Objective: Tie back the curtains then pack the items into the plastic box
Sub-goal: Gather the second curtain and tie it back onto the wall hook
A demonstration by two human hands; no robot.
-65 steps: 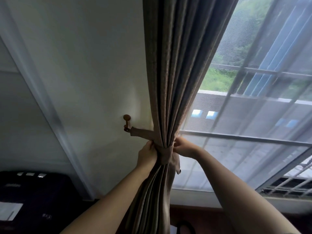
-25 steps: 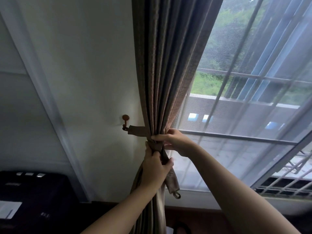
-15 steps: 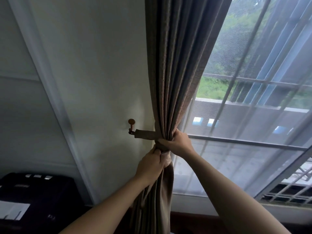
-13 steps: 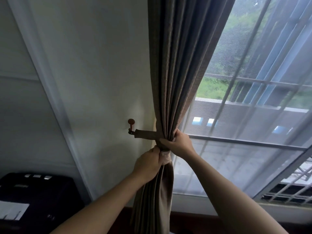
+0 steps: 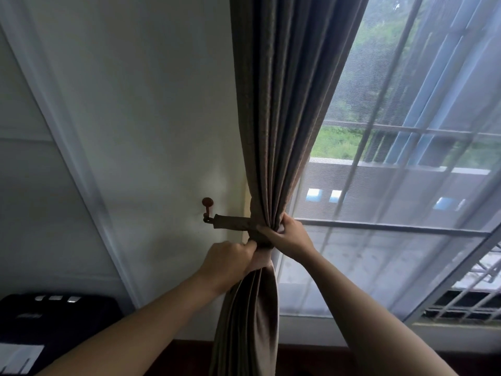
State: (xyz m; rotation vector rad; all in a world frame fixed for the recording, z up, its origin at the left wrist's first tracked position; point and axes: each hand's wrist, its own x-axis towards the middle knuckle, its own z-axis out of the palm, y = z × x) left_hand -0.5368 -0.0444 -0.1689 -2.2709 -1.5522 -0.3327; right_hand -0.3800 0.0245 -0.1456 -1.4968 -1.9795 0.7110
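The band [image 5: 233,223] runs sideways from the wall hook [image 5: 208,206] to the bunched curtain [image 5: 273,118], where the right grip [image 5: 286,237] squeezes band and curtain together, and the left grip [image 5: 229,263], nearer the hook, is curled tight on the curtain just under the band.

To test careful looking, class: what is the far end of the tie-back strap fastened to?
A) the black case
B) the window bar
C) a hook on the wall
C: the tie-back strap runs left from the gathered curtain to the wall hook.
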